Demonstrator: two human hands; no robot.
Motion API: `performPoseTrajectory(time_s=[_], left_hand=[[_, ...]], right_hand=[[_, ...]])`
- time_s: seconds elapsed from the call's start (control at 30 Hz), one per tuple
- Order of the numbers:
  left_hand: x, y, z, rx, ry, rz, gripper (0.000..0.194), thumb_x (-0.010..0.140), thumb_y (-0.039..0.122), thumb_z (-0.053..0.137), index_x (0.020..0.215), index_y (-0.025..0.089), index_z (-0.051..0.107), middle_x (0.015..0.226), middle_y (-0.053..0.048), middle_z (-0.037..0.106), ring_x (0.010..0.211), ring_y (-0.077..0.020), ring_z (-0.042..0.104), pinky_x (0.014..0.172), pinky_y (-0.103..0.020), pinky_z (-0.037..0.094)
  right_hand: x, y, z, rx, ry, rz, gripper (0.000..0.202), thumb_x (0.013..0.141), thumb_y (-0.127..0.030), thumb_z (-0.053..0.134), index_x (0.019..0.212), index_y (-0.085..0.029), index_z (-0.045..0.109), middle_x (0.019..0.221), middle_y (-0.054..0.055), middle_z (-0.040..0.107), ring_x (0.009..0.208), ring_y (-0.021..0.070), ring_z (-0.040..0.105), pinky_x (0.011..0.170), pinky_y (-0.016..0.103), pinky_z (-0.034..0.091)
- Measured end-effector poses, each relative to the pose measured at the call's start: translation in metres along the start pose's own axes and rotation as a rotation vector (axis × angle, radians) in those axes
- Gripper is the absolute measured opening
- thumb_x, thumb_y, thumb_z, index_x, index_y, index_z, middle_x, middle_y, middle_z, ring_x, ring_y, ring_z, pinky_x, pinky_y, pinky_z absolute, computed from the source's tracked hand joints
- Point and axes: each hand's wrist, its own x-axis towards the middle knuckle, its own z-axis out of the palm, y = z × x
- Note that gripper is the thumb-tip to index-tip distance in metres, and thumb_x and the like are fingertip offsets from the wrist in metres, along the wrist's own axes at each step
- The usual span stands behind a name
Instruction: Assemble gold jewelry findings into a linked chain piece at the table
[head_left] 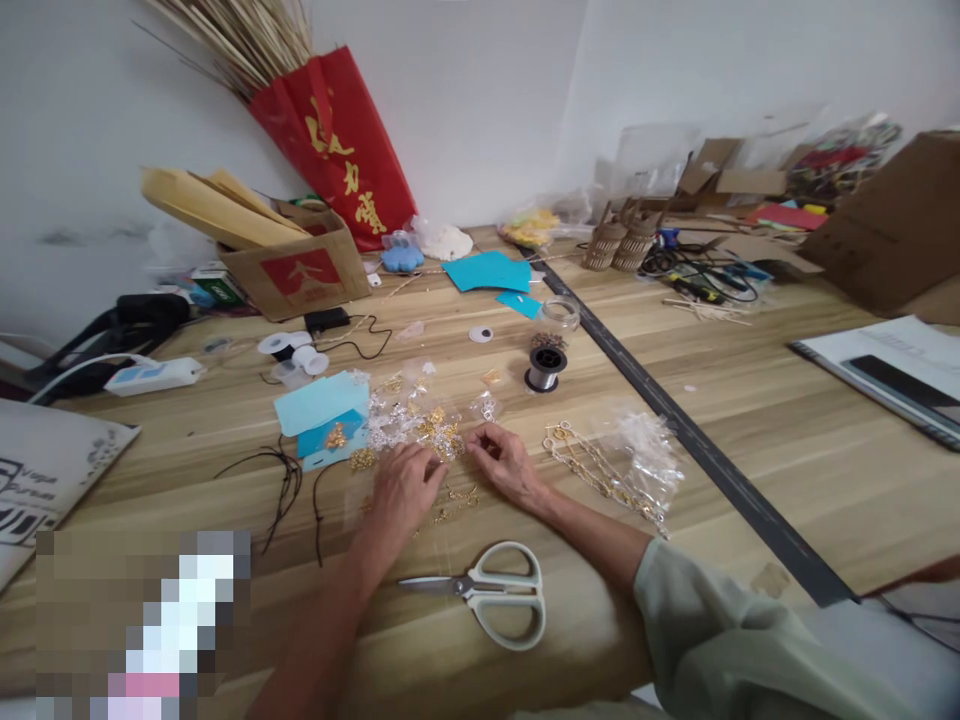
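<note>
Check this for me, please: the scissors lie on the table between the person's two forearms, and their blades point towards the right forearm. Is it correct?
Not entirely. The scissors do lie on the table between the two forearms, but the head view shows their blades pointing towards the left forearm; the handles are nearer the right forearm.

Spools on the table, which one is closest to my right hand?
The black-rimmed spool with silvery wire, just beyond your right hand; the white spools lie farther off, to the left.
</note>
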Motion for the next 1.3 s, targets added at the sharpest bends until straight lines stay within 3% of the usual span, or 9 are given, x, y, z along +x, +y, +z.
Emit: performPoseTrajectory(time_s=[0.2,0.4,0.63,0.83,1.1,1.3], left_hand=[[0.001,0.015,-0.004,0.086,-0.157,0.03,0.012,0.077,0.013,0.052,0.069,0.017,0.059,0.073,-0.007,0.062,0.077,-0.0219,0.055,0.071,-0.033,0.039],[0.001,0.01,-0.003,0.063,-0.173,0.083,0.02,0.078,0.008,0.044,0.066,0.018,0.057,0.07,-0.006,0.06,0.073,-0.0204,0.055,0.068,-0.032,0.039],[-0.003,0.008,-0.003,0.135,-0.149,0.142,0.021,0.081,0.009,0.042,0.068,0.018,0.055,0.072,-0.007,0.061,0.072,-0.0209,0.055,0.069,-0.032,0.041],[-0.003,0.004,0.004,0.102,-0.131,0.107,0.019,0.081,0.01,0.043,0.068,0.017,0.055,0.075,-0.008,0.062,0.077,-0.0224,0.056,0.073,-0.034,0.041],[-0.004,0.003,0.003,-0.017,-0.123,0.073,0.017,0.079,0.01,0.047,0.067,0.018,0.056,0.075,-0.006,0.061,0.078,-0.0213,0.055,0.071,-0.032,0.04],[-0.005,-0.001,0.003,-0.217,-0.073,-0.041,0.014,0.077,0.009,0.05,0.074,0.018,0.06,0.076,-0.005,0.062,0.075,-0.0187,0.056,0.07,-0.03,0.042]], right_hand=[[0.001,-0.001,-0.001,-0.002,0.021,0.008,0.011,0.081,-0.024,0.051,0.078,-0.015,0.058,0.068,-0.001,0.056,0.058,0.01,0.048,0.053,0.021,0.038],[-0.002,0.001,-0.002,-0.211,0.064,-0.087,0.01,0.085,-0.021,0.048,0.081,-0.017,0.057,0.076,0.002,0.057,0.067,0.0135,0.051,0.061,0.024,0.041],[-0.002,-0.013,-0.005,-0.581,-0.116,-0.325,0.012,0.088,-0.016,0.045,0.09,-0.018,0.057,0.107,0.01,0.057,0.096,0.0212,0.049,0.08,0.033,0.041],[0.007,-0.005,-0.004,-0.685,-0.194,-0.468,0.013,0.087,-0.011,0.046,0.094,-0.017,0.056,0.116,0.01,0.057,0.116,0.0253,0.039,0.097,0.046,0.029],[0.011,0.001,-0.002,-0.728,-0.211,-0.479,0.013,0.088,-0.013,0.043,0.083,-0.016,0.054,0.088,0.009,0.057,0.089,0.0213,0.045,0.087,0.04,0.036],[0.01,0.001,-0.004,-0.546,-0.169,-0.457,0.012,0.088,-0.013,0.042,0.082,-0.017,0.052,0.083,0.007,0.055,0.081,0.0198,0.047,0.08,0.037,0.04]])
